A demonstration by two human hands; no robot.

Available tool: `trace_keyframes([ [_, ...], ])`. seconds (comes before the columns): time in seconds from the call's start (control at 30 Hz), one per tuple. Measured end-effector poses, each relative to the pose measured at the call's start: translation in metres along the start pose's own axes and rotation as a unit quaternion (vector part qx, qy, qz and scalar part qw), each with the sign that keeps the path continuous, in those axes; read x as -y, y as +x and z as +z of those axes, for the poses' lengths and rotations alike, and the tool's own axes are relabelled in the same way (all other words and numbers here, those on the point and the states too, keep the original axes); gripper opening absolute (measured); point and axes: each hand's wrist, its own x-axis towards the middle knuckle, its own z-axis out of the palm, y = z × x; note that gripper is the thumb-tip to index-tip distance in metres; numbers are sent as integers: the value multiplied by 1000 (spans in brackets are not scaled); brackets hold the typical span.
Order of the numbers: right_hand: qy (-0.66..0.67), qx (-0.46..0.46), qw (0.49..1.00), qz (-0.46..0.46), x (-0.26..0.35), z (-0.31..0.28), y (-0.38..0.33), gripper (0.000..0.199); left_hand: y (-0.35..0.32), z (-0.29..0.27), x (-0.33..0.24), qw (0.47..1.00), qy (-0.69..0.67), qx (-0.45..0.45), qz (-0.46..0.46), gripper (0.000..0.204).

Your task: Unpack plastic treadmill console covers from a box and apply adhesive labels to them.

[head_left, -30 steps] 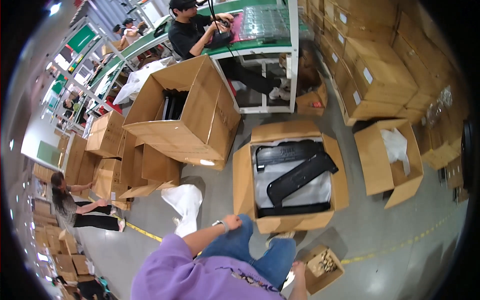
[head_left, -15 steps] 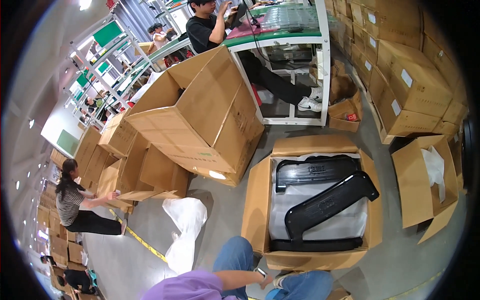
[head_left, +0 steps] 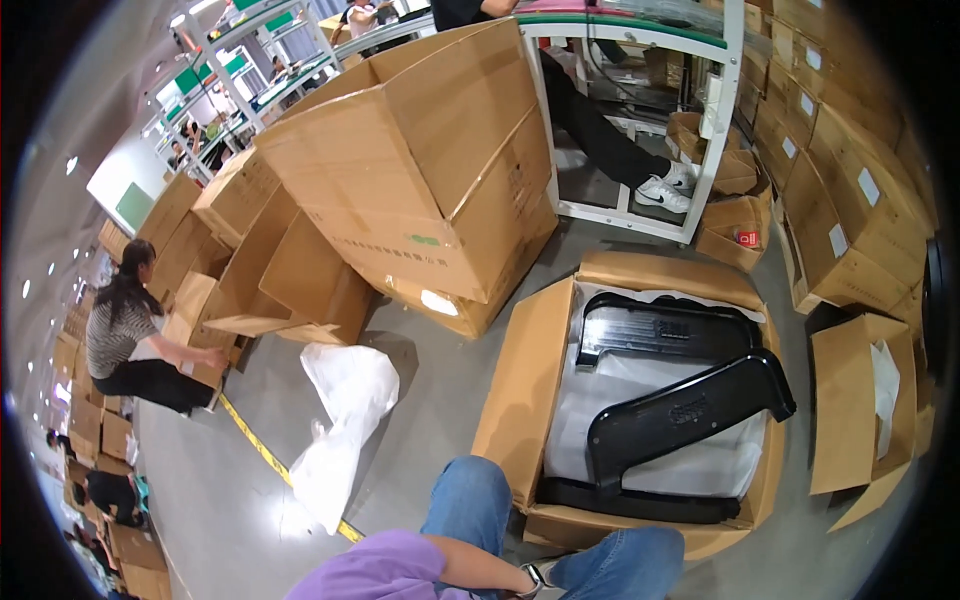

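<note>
My left forearm, below a purple sleeve, crosses the lower edge toward my bent knees. A watch is on its wrist; the fingers are hidden by my knee and the picture edge. My right hand is out of view. Just in front of my knees stands an open carton, the thing nearest my left hand. Inside, on white sheeting, lie glossy black angled panels: one at the back, another slanting with its end over the right side. A long black piece lies along the near wall.
A tall open carton stands beyond on the left, beside a white-framed workbench where a person sits. White plastic sheeting lies on the floor near yellow tape. Another open carton and stacked boxes are at right. A person in stripes bends at left.
The whole view has shifted and tilted. My left hand, visible earlier beside my knee, is now mostly out of sight. The person in stripes at left has bent lower by a carton.
</note>
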Motion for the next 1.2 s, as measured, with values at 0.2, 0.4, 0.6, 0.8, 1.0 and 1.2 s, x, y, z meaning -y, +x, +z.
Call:
trace_keyframes([
  [0.2,53,8,997,-55,-9,-4,0,51,-54,-22,22,999,12,-12,28,32],
  [0.4,132,-89,986,-59,-108,-6,-124,55,-67,-103,-1,994,26,72,-72,30],
  [0.6,-244,-128,961,-2,-9,9,-222,27,-100,-179,-18,969,-141,-156,-133,24],
  [0.8,-203,-277,936,-77,90,10,-215,16,-155,-214,-16,892,-235,-329,-201,29],
  [1.0,126,-297,938,-122,123,-11,-119,17,-219,-277,-75,817,-267,-490,-145,34],
  [1.2,113,-285,950,55,128,-7,18,24,-253,-290,-92,699,-275,-650,-119,29],
])
